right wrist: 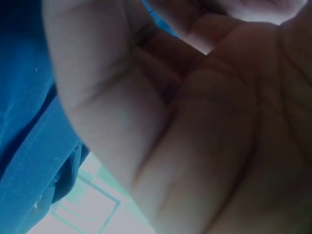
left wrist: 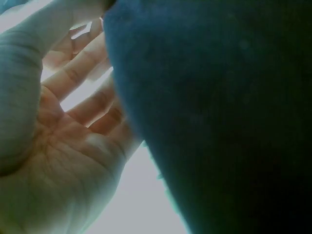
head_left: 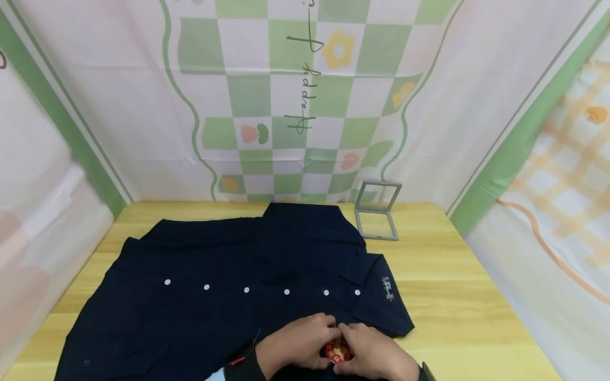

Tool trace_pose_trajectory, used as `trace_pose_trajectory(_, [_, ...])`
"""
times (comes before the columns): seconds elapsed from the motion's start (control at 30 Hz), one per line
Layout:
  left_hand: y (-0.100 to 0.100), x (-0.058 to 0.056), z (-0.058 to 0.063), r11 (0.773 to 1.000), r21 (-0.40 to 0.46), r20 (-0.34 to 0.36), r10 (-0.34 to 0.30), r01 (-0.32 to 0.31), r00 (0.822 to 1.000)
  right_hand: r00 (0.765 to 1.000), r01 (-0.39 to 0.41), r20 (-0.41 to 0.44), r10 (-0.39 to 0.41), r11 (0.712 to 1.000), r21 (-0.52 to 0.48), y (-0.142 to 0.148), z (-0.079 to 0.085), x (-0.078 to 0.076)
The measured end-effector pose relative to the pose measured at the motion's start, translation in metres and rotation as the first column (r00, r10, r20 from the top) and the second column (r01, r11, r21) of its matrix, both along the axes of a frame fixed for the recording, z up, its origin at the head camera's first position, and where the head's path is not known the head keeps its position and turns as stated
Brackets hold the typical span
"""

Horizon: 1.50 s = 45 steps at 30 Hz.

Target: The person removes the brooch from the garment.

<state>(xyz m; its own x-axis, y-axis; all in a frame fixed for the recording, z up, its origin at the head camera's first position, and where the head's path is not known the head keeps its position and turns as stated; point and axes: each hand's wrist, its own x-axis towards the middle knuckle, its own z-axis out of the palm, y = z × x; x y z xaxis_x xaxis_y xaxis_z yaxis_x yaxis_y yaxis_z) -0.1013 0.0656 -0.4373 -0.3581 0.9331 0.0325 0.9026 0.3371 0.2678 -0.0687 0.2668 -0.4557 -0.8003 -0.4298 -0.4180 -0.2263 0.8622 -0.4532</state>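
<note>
A dark navy short-sleeved shirt (head_left: 214, 328) lies spread over the table, with a row of white buttons and a small light mark near one sleeve. Low in the head view, a red round badge (head_left: 338, 351) with a gold pattern shows against the shirt. My left hand (head_left: 305, 338) grips its left side, thumb and fingers curled at the edge. From the right, my right hand (head_left: 374, 350) pinches the same badge between thumb and fingers. Dark cloth (left wrist: 209, 97) hides the left fingertips in the left wrist view. The right palm (right wrist: 209, 136) fills most of its own wrist view.
An open grey hinged frame case (head_left: 373, 210) stands at the table's back, right of the collar. The wooden table (head_left: 457, 317) shows to the right of the shirt. Behind it hangs a checked green and white cloth (head_left: 248, 95), with more patterned cloth at both sides.
</note>
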Motion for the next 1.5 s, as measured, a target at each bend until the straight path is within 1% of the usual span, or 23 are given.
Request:
trace_pose_trajectory(0.03, [0.0, 0.0, 0.0, 1.0, 0.001, -0.002, -0.002, 0.002, 1.0, 1.0, 0.01, -0.004, -0.01, 1.0, -0.005, -0.005, 0.012, 0.003])
trace_pose_trajectory(0.1, [0.0, -0.001, -0.001, 1.0, 0.004, -0.001, -0.006, 0.006, 1.0, 1.0, 0.021, -0.008, -0.021, 1.0, -0.011, -0.012, 0.03, 0.007])
trace_pose_trajectory(0.17, [-0.001, 0.0, -0.001, 1.0, 0.007, 0.007, -0.012, 0.012, 1.0, 1.0, 0.027, -0.012, -0.027, 1.0, -0.015, -0.015, 0.039, 0.01])
trace_pose_trajectory(0.23, [-0.001, 0.0, -0.001, 1.0, 0.011, 0.015, -0.017, 0.017, 1.0, 0.999, 0.032, -0.02, -0.032, 0.999, -0.006, -0.017, 0.044, 0.012])
trace_pose_trajectory(0.37, [0.0, 0.0, -0.001, 1.0, 0.025, 0.035, -0.018, 0.018, 0.999, 0.999, 0.039, -0.027, -0.039, 0.999, -0.004, -0.018, 0.045, 0.013])
trace_pose_trajectory(0.5, [0.001, 0.001, -0.001, 0.999, 0.032, 0.052, -0.001, 0.0, 0.999, 0.999, 0.039, -0.028, -0.039, 0.999, -0.002, -0.016, 0.043, 0.013])
trace_pose_trajectory(0.7, [0.002, 0.001, -0.003, 0.999, 0.025, 0.047, 0.02, -0.022, 0.999, 0.998, 0.024, -0.054, -0.021, 0.999, 0.044, -0.015, 0.042, 0.011])
trace_pose_trajectory(0.77, [0.003, 0.002, -0.004, 0.999, 0.02, 0.046, 0.026, -0.027, 0.999, 0.998, 0.008, -0.058, -0.005, 0.999, 0.043, -0.013, 0.042, 0.011])
trace_pose_trajectory(0.93, [0.003, 0.003, -0.002, 0.999, 0.001, 0.04, 0.034, -0.034, 0.999, 0.997, -0.056, -0.062, 0.055, 0.998, -0.003, -0.01, 0.045, 0.01])
trace_pose_trajectory(1.03, [0.002, 0.003, -0.001, 0.999, -0.007, 0.041, 0.039, -0.038, 0.998, 0.995, -0.079, -0.062, 0.077, 0.997, -0.023, -0.01, 0.045, 0.009])
trace_pose_trajectory(1.27, [0.001, 0.003, 0.002, 0.999, -0.017, 0.038, 0.044, -0.043, 0.998, 0.994, -0.089, -0.067, 0.087, 0.996, -0.026, -0.009, 0.043, 0.007])
trace_pose_trajectory(1.5, [-0.002, 0.002, 0.002, 0.999, -0.005, 0.049, 0.052, -0.052, 0.997, 0.994, -0.088, -0.075, 0.081, 0.992, -0.094, -0.009, 0.041, 0.006])
